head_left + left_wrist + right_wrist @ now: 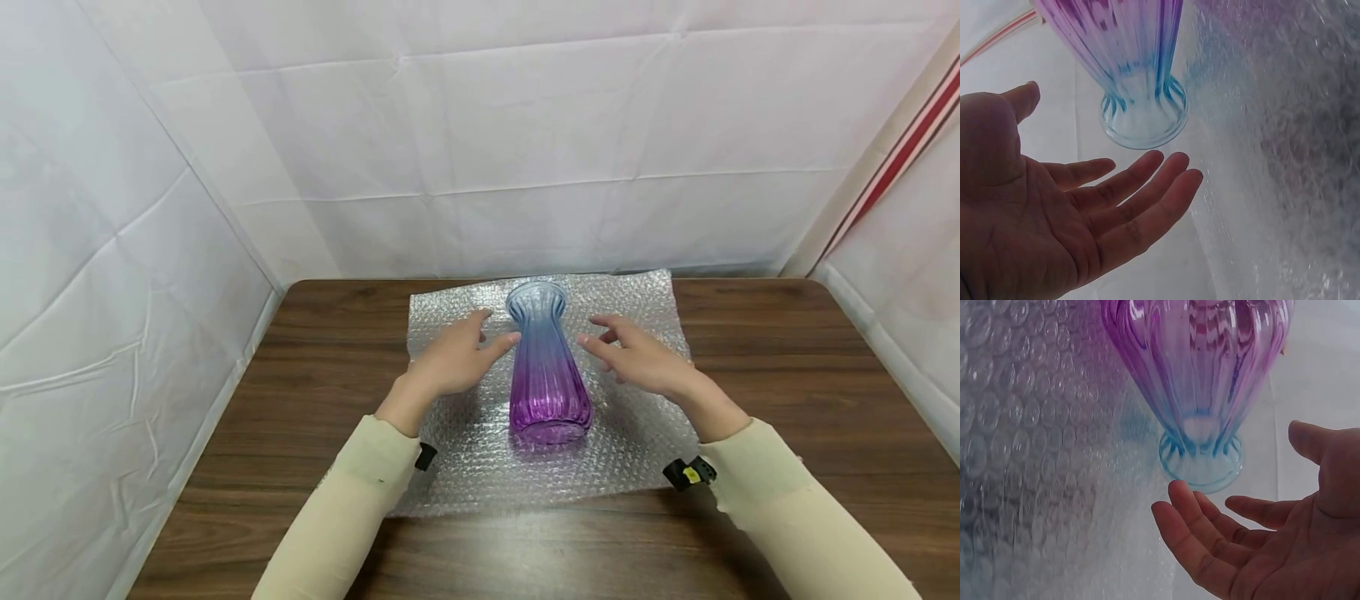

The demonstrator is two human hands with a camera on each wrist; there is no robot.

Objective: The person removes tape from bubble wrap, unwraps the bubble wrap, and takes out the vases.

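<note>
A ribbed glass vase (546, 367), purple at the base and fading to blue at the flared rim, stands upright on a sheet of bubble wrap (457, 450). My left hand (453, 360) hovers just left of the vase neck, fingers straight, and holds nothing. On the other side my right hand (637, 357) mirrors it, fingers spread, a small gap from the glass. The left wrist view shows the open palm (1054, 219) below the vase (1135, 56). In the right wrist view the open right hand (1254, 544) sits near the vase (1200, 369).
The bubble wrap lies on a dark wooden table (787, 400). White creased sheeting (525, 150) walls in the back and both sides. A red-striped edge (900, 158) shows at the far right. Bare wood lies left, right and in front of the wrap.
</note>
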